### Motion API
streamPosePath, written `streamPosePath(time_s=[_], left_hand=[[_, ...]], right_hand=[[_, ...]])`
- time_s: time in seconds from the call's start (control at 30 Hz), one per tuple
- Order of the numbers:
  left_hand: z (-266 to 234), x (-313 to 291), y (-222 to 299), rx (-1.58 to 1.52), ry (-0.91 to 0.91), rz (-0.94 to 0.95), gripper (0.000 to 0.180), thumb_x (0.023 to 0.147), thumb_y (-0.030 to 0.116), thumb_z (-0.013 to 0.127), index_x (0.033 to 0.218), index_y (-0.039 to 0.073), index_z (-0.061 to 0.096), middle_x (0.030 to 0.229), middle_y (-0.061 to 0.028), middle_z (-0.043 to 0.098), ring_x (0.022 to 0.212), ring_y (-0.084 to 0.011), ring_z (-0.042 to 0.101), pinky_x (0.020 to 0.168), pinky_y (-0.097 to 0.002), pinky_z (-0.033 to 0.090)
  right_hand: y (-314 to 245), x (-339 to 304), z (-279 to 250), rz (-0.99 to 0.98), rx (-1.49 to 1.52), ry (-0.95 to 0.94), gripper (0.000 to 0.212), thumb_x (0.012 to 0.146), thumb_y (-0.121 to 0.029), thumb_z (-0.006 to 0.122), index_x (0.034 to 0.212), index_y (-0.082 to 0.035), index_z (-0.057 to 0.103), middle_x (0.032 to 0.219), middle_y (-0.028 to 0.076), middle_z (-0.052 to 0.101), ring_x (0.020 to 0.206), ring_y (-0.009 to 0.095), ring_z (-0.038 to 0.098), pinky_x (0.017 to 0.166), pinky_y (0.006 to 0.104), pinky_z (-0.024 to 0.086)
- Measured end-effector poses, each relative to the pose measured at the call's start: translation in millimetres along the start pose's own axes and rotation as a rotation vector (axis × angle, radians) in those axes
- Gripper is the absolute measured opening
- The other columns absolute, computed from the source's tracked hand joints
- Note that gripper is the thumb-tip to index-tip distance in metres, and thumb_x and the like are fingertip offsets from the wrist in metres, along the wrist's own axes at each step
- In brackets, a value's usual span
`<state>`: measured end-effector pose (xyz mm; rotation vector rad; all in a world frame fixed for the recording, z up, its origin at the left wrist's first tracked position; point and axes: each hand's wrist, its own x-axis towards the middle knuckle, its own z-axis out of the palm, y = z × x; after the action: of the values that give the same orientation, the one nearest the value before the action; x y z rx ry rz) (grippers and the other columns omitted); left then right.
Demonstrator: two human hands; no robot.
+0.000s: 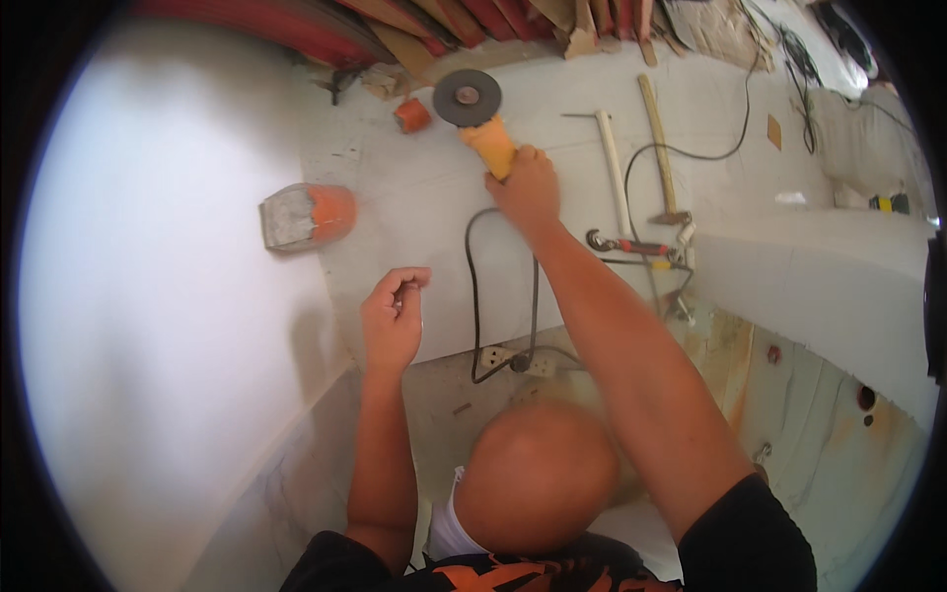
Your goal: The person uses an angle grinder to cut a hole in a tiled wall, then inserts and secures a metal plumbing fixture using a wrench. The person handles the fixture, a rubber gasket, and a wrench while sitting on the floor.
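One bare knee is closest in, and just past it there's a pale socket strip with a dark plug at it and a black cord looping up. Left hand is next, well apart from the grinder, fingers curled in; honestly can't tell if anything's tucked inside. Off to its left, by the white wall, sits an orange-and-grey container. Over on the right you've got a red-handled tool. Further out, the right hand has its fingers wrapped round the back end of an orange angle grinder, grey disc facing up at the far end. To the right of that lie a white-handled tool and a wooden-handled hammer. Small orange piece just beside the disc, red-edged boards way at the back.
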<state>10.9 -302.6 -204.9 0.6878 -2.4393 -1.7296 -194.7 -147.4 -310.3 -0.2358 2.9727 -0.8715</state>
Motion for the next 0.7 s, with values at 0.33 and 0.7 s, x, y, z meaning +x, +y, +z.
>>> streamPosePath(time_s=[0.33,0.7], left_hand=[[34,-11,52,-0.765,-0.573,-0.3,0.031,0.111,0.02,0.048,0.13,-0.002,0.059,0.114,-0.0153,0.072,0.085,-0.022,0.072,0.08,-0.0338,0.055],[127,-3,124,-0.371,-0.782,-0.323,0.03,0.108,0.015,0.05,0.133,0.001,0.059,0.135,-0.0197,0.064,0.124,-0.0296,0.063,0.107,-0.0416,0.049]], right_hand=[[15,-20,-56,-0.117,0.21,0.021,0.052,0.083,-0.033,0.086,0.115,-0.002,0.058,0.111,0.017,0.065,0.102,0.036,0.067,0.087,0.0457,0.056],[147,-240,-226,0.443,0.622,-0.113,0.022,0.102,-0.02,0.067,0.12,-0.006,0.065,0.107,0.01,0.072,0.093,0.027,0.071,0.082,0.0393,0.057]])
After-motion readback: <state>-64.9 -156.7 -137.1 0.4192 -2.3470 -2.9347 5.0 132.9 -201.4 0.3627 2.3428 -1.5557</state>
